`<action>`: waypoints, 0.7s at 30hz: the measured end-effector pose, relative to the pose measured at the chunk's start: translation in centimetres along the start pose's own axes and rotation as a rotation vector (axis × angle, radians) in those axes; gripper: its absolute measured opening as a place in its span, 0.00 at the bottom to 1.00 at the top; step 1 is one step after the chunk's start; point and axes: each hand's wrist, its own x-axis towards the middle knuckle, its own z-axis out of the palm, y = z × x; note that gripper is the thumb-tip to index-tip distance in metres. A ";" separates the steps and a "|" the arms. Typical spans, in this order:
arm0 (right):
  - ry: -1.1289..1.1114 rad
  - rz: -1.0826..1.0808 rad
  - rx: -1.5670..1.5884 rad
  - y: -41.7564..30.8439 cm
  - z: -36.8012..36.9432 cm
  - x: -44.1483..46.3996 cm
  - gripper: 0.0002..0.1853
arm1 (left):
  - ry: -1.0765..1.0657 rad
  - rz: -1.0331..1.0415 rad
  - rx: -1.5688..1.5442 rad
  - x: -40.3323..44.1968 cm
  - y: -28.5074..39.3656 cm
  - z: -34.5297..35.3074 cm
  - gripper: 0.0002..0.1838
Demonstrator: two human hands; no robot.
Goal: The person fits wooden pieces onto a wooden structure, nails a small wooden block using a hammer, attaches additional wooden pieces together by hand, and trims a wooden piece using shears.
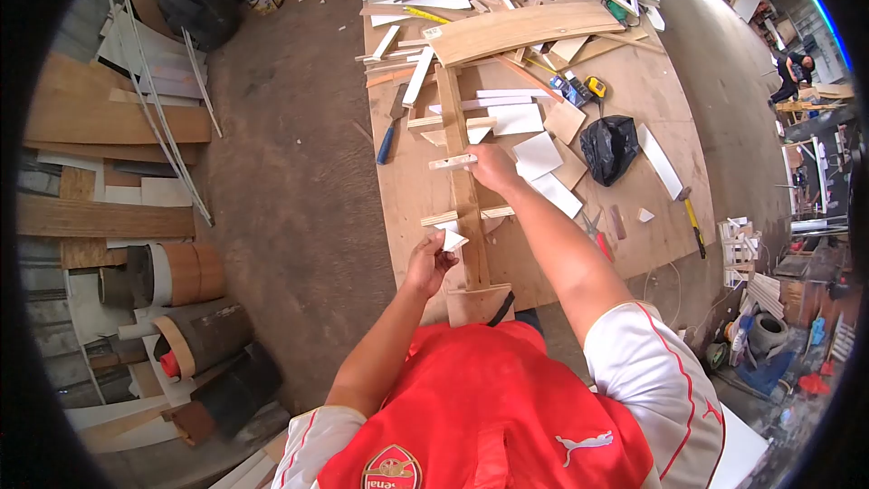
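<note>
White boards (538, 156) lie between the right hand (493, 169) and black bag (609, 150).

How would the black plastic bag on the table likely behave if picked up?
The black plastic bag would probably sag and change shape, since its film looks thin and wrinkled. It may be light for its bulk, though any contents cannot be made out and could add weight.

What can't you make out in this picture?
All in the head view:
- Inside of the black bag: covered by its own plastic.
- Far end of the upright-running beam: hidden by the curved board.
- Right palm: hidden by the back of the right hand.
- Distant person's work: too small.
- Wearer's legs: mostly behind the red shirt.
</note>
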 end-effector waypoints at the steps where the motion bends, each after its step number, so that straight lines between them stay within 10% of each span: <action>1: 0.010 0.018 0.011 0.0 0.1 0.1 0.11 | -0.009 0.014 -0.007 0.3 0.6 0.2 0.09; 21: -0.054 0.091 -0.127 -0.5 -0.1 0.0 0.16 | 0.120 0.040 -0.019 9.5 8.1 4.5 0.09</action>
